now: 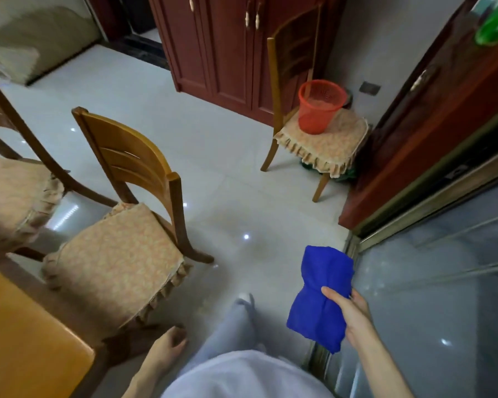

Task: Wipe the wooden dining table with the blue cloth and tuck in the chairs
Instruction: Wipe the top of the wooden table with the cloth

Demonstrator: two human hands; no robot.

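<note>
A: What stands around the wooden bench [20, 334]?

B: Only its glossy orange-brown corner shows, at the lower left. Just beside that corner sits a wooden chair [133, 214] with a curved slatted back and a frilled, peach-patterned cushion, pulled out onto the pale tiled floor [213, 156]. A second chair [15, 179] of the same make stands farther along the bench edge. A third chair [314, 133], well away from the bench by a dark red cabinet [222, 53], carries an orange mesh basket [319, 106].

A: And the blue cloth [319, 297]?

B: Well apart from the bench, held in the air over the floor near a sliding glass door [431, 282]. It is a soft, bunched bundle pinched at the middle; its long axis runs from near the person's body away and slightly rightward.

A: The grip?

B: The right hand [354, 317] clenches the cloth, thumb across its waist. The left hand [167, 349] hangs near the bench corner, fingers loosely curled, grasping nothing.
</note>
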